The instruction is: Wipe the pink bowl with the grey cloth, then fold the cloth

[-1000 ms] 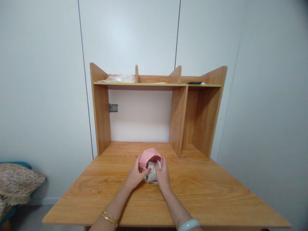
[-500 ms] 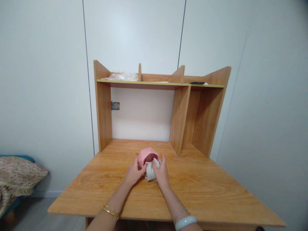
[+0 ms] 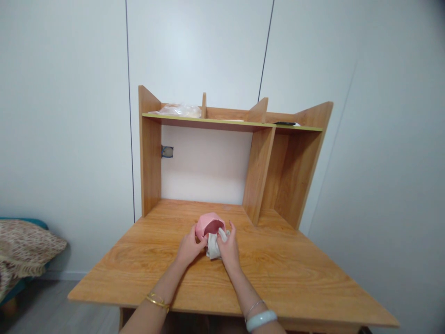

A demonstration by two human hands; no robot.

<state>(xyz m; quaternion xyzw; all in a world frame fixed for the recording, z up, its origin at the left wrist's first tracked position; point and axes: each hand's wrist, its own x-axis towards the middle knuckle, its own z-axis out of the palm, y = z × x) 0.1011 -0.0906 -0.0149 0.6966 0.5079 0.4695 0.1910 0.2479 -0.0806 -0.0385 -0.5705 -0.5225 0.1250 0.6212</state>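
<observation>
A pink faceted bowl (image 3: 209,220) is tipped on its side over the desk, its opening turned towards me. My left hand (image 3: 192,244) grips its left side, thumb at the rim. Bunched in my right hand (image 3: 228,246) is a whitish cloth (image 3: 214,247), pinched between thumb and fingers at the bowl's opening. Part of the cloth hangs below the rim. How far the cloth reaches inside the bowl is hidden by my fingers.
The wooden desk (image 3: 278,269) carries a hutch with upright dividers (image 3: 259,171) at its back. On the upper shelf lie a clear plastic bag (image 3: 179,110) and a dark flat object (image 3: 285,123). A patterned cushion (image 3: 28,248) sits off to the left.
The view has tilted and shifted slightly. Both hands keep hold of the bowl and cloth, with the right fingers moved a little at the rim.
</observation>
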